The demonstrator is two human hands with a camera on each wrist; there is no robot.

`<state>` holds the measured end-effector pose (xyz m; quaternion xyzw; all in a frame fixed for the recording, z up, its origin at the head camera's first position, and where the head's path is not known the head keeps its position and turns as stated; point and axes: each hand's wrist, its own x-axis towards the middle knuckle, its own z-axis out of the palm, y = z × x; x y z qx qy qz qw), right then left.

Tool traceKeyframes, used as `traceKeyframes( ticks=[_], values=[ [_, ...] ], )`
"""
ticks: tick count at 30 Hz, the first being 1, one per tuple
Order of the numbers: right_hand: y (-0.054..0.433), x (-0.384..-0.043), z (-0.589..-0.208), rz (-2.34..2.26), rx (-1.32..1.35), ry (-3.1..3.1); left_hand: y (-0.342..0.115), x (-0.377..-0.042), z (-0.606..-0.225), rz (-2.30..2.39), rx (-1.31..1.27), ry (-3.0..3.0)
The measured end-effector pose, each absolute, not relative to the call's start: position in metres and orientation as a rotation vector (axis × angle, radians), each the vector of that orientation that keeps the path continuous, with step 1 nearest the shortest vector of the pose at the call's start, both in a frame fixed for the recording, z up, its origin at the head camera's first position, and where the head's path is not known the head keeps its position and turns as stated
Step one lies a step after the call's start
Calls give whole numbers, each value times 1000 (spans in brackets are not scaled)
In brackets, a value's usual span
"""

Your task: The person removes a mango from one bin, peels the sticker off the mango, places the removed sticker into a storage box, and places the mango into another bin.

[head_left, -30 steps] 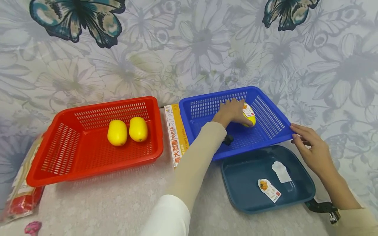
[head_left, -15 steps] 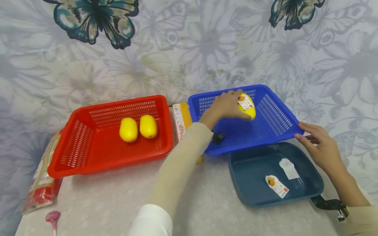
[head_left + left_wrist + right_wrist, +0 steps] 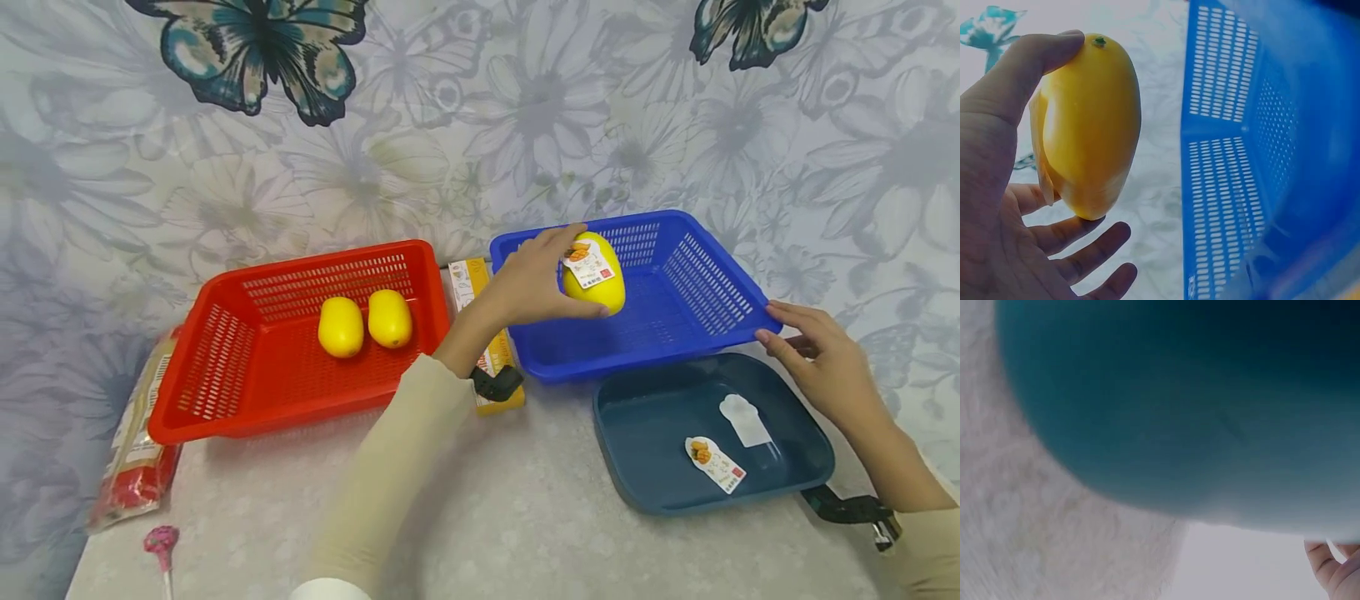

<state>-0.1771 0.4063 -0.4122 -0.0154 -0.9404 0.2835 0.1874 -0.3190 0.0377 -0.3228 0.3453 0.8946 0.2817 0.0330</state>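
Observation:
My left hand (image 3: 536, 279) holds a yellow mango (image 3: 606, 287) with a white label on its side, raised over the left part of the blue basket (image 3: 637, 362). In the left wrist view the thumb presses near the stem end of the mango (image 3: 1094, 125), and fingertips touch its other end. At the basket's right corner, my right hand (image 3: 832, 367) pinches the rim between thumb and fingers. Two more yellow mangoes (image 3: 341, 327) lie side by side in the red basket (image 3: 300, 406). Only the fingers of my right hand (image 3: 1335, 569) show in the right wrist view.
A dark teal tray (image 3: 652, 487) in front of the blue basket holds a mango label (image 3: 716, 464) and a blank white label (image 3: 745, 419). A pasta box (image 3: 501, 398) lies between the baskets. At left are a plastic packet (image 3: 138, 454) and a pink lollipop (image 3: 161, 540).
My left hand has lifted the labelled mango from the blue basket's floor and carried it to the left. My right hand stays at the basket's corner. The head view has shifted slightly.

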Motion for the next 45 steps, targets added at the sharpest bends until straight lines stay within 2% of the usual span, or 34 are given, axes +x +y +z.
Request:
traceKeyframes(
  ticks=[21, 45],
  values=[
    [410, -174, -416, 740, -64, -2663, -48, -245, -341, 1029, 1224, 2742],
    [399, -175, -410, 753, -79, -2688, -115, -158, -379, 936, 1028, 2779]
  ],
)
